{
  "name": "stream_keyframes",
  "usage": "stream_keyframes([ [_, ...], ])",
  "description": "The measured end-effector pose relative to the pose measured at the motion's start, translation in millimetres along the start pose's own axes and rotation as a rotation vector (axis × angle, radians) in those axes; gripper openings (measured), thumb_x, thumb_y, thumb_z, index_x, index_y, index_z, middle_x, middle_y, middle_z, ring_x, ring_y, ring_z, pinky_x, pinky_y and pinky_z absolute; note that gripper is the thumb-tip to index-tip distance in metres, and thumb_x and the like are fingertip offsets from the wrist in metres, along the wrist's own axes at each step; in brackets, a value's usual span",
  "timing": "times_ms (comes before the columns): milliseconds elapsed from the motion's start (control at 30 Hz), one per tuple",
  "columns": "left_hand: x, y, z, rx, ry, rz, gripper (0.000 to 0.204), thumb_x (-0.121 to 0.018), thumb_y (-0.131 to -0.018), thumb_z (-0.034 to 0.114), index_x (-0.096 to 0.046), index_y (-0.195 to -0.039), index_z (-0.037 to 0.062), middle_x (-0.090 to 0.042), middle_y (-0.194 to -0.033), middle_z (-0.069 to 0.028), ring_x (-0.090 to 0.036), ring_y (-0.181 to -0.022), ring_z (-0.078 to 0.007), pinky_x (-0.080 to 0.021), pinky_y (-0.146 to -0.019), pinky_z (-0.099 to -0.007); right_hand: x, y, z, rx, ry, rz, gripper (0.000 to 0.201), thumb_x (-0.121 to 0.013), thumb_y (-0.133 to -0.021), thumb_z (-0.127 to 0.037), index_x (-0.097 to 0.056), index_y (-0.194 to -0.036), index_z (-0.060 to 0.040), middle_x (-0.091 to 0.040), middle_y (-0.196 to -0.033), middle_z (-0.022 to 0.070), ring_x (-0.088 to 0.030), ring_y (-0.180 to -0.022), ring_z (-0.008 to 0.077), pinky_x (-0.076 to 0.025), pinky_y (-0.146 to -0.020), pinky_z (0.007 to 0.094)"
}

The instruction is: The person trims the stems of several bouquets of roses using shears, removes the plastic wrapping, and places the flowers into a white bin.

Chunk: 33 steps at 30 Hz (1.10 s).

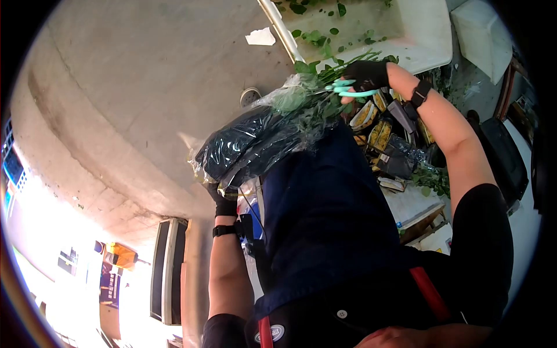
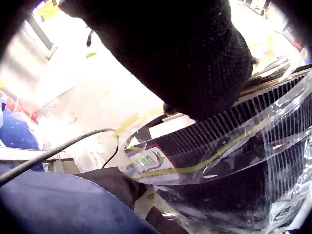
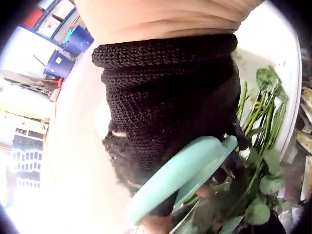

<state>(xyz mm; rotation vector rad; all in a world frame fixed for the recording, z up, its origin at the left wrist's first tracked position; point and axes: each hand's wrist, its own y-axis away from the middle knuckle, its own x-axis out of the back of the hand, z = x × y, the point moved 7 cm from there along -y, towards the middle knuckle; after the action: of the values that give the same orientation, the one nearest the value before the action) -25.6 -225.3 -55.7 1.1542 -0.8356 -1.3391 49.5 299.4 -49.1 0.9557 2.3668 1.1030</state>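
Note:
A bunch of leafy green stems (image 1: 318, 107) lies slantwise before the apron, its lower left part wrapped in black corrugated sheet (image 1: 238, 139) under a clear plastic sleeve (image 2: 195, 170). At the wrapped end my left hand (image 1: 223, 200), in a black glove, holds the bunch, its fingers partly hidden behind the wrap. In the left wrist view the same left hand (image 2: 185, 58) comes down over the sleeve's rim. At the stem end, my gloved right hand (image 1: 366, 75) holds scissors (image 1: 348, 90) with turquoise handles, its fingers against the stems. Their blades are mostly hidden among leaves.
A pale tub (image 1: 418, 35) with loose leaves stands beyond the right hand. Several yellow-and-black packages (image 1: 380, 133) are piled beside the apron. A floor drain (image 1: 250, 96) and a scrap of white paper (image 1: 260, 36) show on the concrete. A cable (image 2: 58, 146) crosses near the left hand.

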Motion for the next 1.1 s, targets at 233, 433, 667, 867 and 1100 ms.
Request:
stream_keyframes([
  [233, 15, -6, 6, -0.216, -0.226, -0.04, 0.054, -0.036, -0.092, 0.033, -0.035, -0.135, 0.0011, -0.041, -0.134, -0.0207, -0.044, -0.119, -0.0379, -0.038, -0.1, -0.0516, 11, 0, -28, -0.011, 0.071, 0.009, 0.052, -0.07, -0.068, -0.054, -0.068, -0.09, -0.0072, -0.066, -0.088, 0.0157, -0.061, -0.083, 0.0303, -0.044, -0.071, 0.039],
  [433, -4, 1, 17, -0.338, -0.345, -0.059, 0.046, -0.041, -0.094, 0.024, -0.038, -0.133, -0.0001, -0.044, -0.131, -0.021, -0.049, -0.113, -0.0364, -0.046, -0.094, -0.0486, 13, 2, 13, -0.049, 0.14, 0.077, 0.058, -0.071, -0.067, -0.053, -0.064, -0.093, -0.0011, -0.063, -0.09, 0.0193, -0.06, -0.086, 0.034, -0.045, -0.075, 0.0407],
  [667, -13, -4, 23, -0.356, -0.329, -0.036, 0.043, -0.051, -0.091, 0.02, -0.043, -0.129, 0.0002, -0.05, -0.125, -0.0168, -0.054, -0.108, -0.0282, -0.05, -0.09, -0.0397, -2, -17, -31, 0.082, 0.171, 0.113, 0.054, -0.071, -0.069, -0.049, -0.063, -0.096, -0.0024, -0.063, -0.09, 0.0184, -0.059, -0.084, 0.0344, -0.044, -0.072, 0.0396],
  [867, -11, -6, 24, -0.351, -0.353, -0.03, 0.043, -0.051, -0.091, 0.02, -0.043, -0.129, 0.0004, -0.051, -0.125, -0.0162, -0.054, -0.109, -0.0277, -0.049, -0.091, -0.0394, -3, -25, -41, 0.024, 0.039, -0.052, 0.049, -0.074, -0.068, -0.047, -0.066, -0.09, -0.0042, -0.064, -0.083, 0.0164, -0.061, -0.08, 0.0306, -0.044, -0.071, 0.04],
  [1100, -10, 1, 17, -0.335, -0.354, -0.018, 0.043, -0.051, -0.091, 0.02, -0.044, -0.129, 0.0007, -0.051, -0.125, -0.0154, -0.054, -0.109, -0.0272, -0.049, -0.091, -0.039, -5, -39, -50, 0.175, 0.053, 0.265, 0.038, -0.074, -0.069, -0.04, -0.066, -0.077, -0.0035, -0.06, -0.066, 0.0161, -0.059, -0.061, 0.0282, -0.043, -0.058, 0.037],
])
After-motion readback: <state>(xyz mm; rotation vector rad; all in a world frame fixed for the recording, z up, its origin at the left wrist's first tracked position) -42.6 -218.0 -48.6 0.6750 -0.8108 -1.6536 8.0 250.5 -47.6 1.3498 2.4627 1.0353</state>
